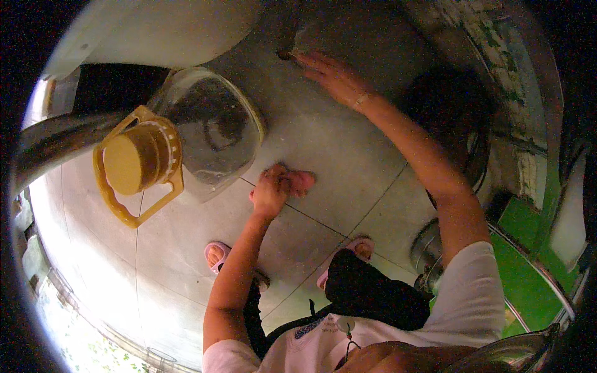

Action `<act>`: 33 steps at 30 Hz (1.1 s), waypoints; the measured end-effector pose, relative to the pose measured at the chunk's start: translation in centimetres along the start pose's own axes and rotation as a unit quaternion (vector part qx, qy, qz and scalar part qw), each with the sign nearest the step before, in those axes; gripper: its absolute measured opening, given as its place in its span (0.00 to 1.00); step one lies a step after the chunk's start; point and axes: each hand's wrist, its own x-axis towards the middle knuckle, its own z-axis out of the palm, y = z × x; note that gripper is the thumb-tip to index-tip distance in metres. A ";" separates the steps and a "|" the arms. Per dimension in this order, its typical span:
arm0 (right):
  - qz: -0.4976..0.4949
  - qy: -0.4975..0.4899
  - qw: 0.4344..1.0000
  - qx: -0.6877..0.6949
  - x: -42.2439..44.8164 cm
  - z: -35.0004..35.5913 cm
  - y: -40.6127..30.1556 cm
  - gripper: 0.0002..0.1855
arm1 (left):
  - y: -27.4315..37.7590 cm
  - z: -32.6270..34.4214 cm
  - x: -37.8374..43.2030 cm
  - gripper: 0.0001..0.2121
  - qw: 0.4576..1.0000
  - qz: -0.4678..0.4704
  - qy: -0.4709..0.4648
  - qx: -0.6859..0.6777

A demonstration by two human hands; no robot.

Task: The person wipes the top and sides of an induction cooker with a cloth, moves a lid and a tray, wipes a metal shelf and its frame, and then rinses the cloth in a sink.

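My left hand [271, 190] is closed around a bunched pink cloth [301, 183], low over the tiled floor. To its left stands a large clear plastic jar [210, 135] with a yellow screw lid [125, 163] and a yellow carrying handle [114, 205]. Farther forward, my right hand [329, 77] reaches out with its fingers extended. Its fingertips are at a small dark round thing [283, 54], too dim to identify; whether they grip it I cannot tell.
A large pale rounded surface [172, 28] is at the upper left. A dark curved bar [60, 140] crosses the left side. At the right are a metal pot-like container [426, 247], a green panel [527, 261] with metal rails, and a dark bulky shape [447, 102].
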 end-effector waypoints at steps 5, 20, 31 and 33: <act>-0.020 -0.044 0.995 -0.088 0.7 -1.2 -1.4 0.22 | 0.8 0.0 0.0 0.10 0.999 -0.007 0.038 0.036; 0.153 0.105 0.978 0.096 3.5 -0.3 0.5 0.11 | 1.5 -1.1 0.1 0.10 0.998 0.041 0.042 -0.002; 0.111 0.203 0.967 0.102 3.8 0.9 1.8 0.11 | 1.6 -0.5 -0.2 0.10 0.998 0.016 0.051 0.030; 0.106 0.193 0.970 0.101 3.0 1.0 2.5 0.11 | 2.3 -0.3 0.0 0.10 0.998 0.019 0.053 0.031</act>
